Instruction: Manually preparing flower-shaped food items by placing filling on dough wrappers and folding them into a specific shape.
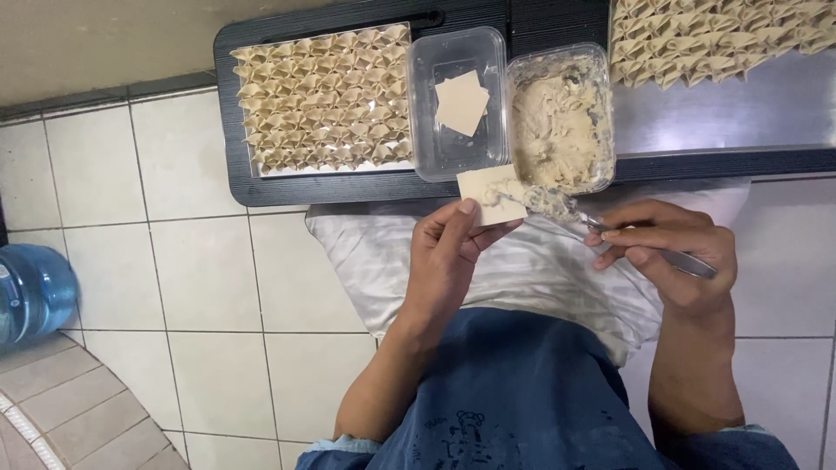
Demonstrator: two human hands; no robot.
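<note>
Left hand (448,252): pinched on a square wrapper (490,193), held flat to take filling.
Right hand (670,252): closed around a spoon (610,228), loaded tip on the wrapper.
Filling tub (562,117): at 12 o'clock, within reach.

The left hand (448,252) is pinching a square dough wrapper (490,193) while the right hand (675,252) is holding a metal spoon (610,228), its filling-laden tip touching the wrapper.

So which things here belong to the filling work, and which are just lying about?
In use: left hand with wrapper; right hand with spoon; filling tub; wrapper tub; tray of folded dumplings.
Lying about: water bottle.
</note>
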